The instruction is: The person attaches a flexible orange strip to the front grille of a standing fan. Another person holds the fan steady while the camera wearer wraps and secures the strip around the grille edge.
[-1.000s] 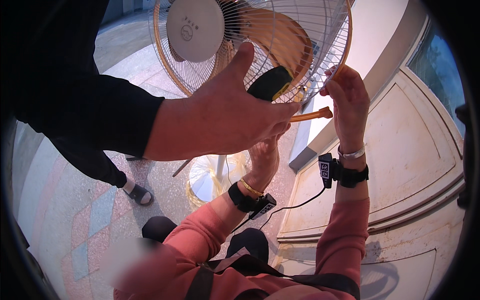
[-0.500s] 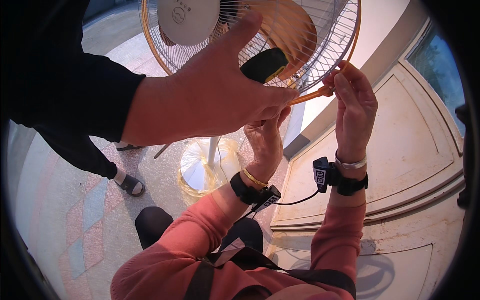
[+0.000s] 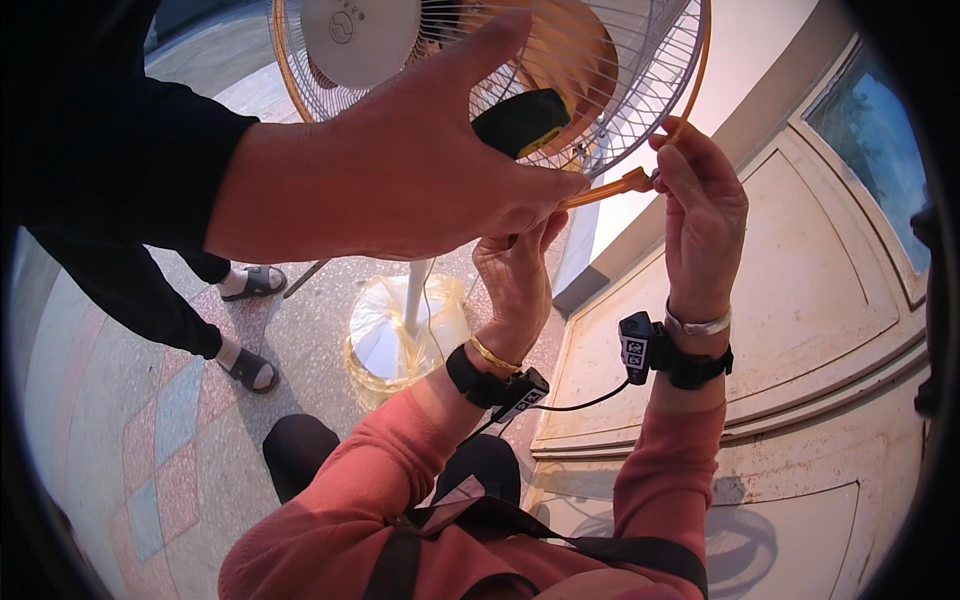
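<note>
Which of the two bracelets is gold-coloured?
The bracelet by the person's left hand: it is yellow-gold, while the other bracelet, by the right hand, is silver-coloured.

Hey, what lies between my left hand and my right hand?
In the head view, an orange strip, its thicker end by your right hand; another person's fingertips sit beside it, near your left hand.

I'm seeing the fan (image 3: 565, 70) cut off by the top edge | a co-worker's hand (image 3: 390, 185) is covering part of my left hand (image 3: 515, 280), the pole's (image 3: 414, 295) upper end and part of a dark object (image 3: 520, 122) | hub (image 3: 365, 50) print is looking too small
</note>
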The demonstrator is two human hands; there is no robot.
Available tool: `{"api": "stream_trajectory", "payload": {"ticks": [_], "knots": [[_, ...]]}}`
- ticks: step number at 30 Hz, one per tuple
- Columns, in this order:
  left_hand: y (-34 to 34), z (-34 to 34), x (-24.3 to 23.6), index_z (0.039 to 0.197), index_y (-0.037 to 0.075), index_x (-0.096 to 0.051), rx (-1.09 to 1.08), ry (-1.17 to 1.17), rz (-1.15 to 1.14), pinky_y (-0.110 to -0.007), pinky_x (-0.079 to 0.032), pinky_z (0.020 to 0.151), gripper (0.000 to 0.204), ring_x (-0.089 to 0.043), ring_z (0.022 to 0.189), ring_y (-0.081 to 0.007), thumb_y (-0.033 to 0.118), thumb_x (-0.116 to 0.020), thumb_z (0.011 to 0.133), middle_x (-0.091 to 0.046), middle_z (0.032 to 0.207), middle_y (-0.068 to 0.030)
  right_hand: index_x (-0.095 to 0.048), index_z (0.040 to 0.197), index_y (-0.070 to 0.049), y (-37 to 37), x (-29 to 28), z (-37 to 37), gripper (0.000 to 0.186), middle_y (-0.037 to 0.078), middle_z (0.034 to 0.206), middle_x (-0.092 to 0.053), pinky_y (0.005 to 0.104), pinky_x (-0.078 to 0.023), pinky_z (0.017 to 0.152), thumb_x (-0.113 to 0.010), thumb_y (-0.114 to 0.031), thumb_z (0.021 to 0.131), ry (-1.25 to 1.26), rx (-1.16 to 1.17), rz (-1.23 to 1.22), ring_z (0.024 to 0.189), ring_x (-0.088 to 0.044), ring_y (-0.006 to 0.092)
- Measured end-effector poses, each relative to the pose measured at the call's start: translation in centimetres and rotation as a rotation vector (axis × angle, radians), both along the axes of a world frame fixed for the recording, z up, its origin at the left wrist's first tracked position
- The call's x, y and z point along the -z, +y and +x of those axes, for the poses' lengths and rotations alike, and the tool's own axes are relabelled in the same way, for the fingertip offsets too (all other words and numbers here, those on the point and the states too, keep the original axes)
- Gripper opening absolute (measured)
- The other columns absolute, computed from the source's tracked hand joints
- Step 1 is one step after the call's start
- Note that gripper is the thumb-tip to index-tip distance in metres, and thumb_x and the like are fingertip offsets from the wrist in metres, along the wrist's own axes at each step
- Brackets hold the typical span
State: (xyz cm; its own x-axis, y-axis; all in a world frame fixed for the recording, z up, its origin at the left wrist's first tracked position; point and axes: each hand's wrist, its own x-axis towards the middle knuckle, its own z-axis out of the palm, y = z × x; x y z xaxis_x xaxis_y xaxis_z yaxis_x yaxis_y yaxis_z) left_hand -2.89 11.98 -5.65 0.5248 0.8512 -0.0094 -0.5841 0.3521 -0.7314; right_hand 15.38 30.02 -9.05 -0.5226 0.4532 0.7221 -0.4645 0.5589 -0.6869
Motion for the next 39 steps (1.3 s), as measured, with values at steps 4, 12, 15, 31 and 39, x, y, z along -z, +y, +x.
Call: {"api": "stream_trajectory", "payload": {"ticks": [4,12,15,31,39], "knots": [[-0.5,-0.1,-1.4,0.125,0.006,-0.048,-0.038,0.066,0.014,-0.023,-0.046,0.091,0.069,-0.054,0.104,-0.0141,0.04,-0.074,0.071,-0.056,0.112,-0.0034,-0.061,0.112,0.004,-0.5,-0.3,-0.2,0.027,0.008,0.095,-0.067,0.0222,-0.049,0.069,-0.065,-0.004,0.086,-0.006,0.021,0.026,0.08,-0.063,0.0116],[-0.5,-1.3,-0.8,0.123,0.008,-0.049,-0.152,0.181,0.023,-0.022,-0.045,0.092,0.068,-0.054,0.104,-0.0129,0.046,-0.071,0.072,-0.057,0.112,-0.0025,-0.061,0.109,0.002,-0.4,0.3,-1.0,0.024,0.008,0.094,-0.066,0.0227,-0.052,0.073,-0.064,0.0,0.085,-0.015,0.026,0.05,0.079,-0.064,0.0119],[1.7,1.6,2.6,0.123,0.008,-0.05,-0.186,0.208,0.014,-0.022,-0.045,0.092,0.067,-0.054,0.104,-0.0125,0.048,-0.07,0.072,-0.057,0.112,-0.0021,-0.061,0.108,0.002,0.0,0.8,-0.9,0.023,0.007,0.095,-0.066,0.0228,-0.051,0.074,-0.064,0.001,0.085,0.005,-0.015,0.019,0.082,-0.063,0.0114],[11.9,9.4,15.3,0.104,0.001,-0.063,-1.457,1.162,0.04,-0.026,-0.054,0.087,0.017,-0.065,0.095,-0.0155,0.01,-0.064,0.089,-0.065,0.102,-0.0089,-0.059,0.112,0.001,0.4,1.4,-0.3,0.029,0.008,0.099,-0.066,0.0251,-0.052,0.084,-0.065,0.003,0.083,-0.016,-0.114,-0.097,0.093,-0.063,0.0136],[11.7,9.2,15.5,0.105,0.001,-0.063,-1.476,1.198,0.079,-0.027,-0.054,0.088,0.018,-0.064,0.096,-0.0165,0.009,-0.063,0.089,-0.065,0.104,-0.0094,-0.057,0.115,0.0,-0.1,0.8,0.0,0.034,0.01,0.099,-0.066,0.0267,-0.053,0.084,-0.066,0.002,0.083,-0.034,-0.022,0.042,0.092,-0.064,0.0156]]}}
